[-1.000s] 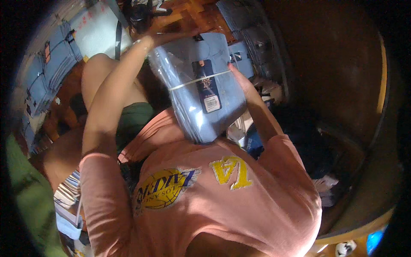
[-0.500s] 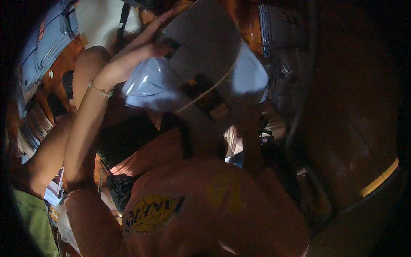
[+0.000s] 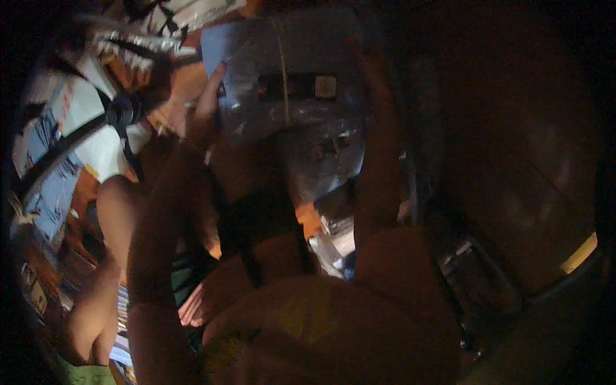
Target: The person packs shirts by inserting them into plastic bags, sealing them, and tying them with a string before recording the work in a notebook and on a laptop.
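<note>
A flat, grey-blue package in shiny clear plastic is held up in front of me, with a thin pale string running down its middle. It carries a dark rectangular label. My left hand grips its left edge, the thumb lying along the side. On the opposite edge, in deep shadow, is my right hand; its fingers are mostly hidden, but it appears to hold that side. Both of my arms are raised and stretched forward.
Another person's bare limb and green clothing are at the left. Beyond lie blue plastic-wrapped packages and a white sack. A black rod-like object crosses there. A large dark brown surface fills the right.
The package has turned so its string runs nearly upright instead of slanting, and more of its labelled face shows. My left hand has moved down its edge, and the view has shifted.
</note>
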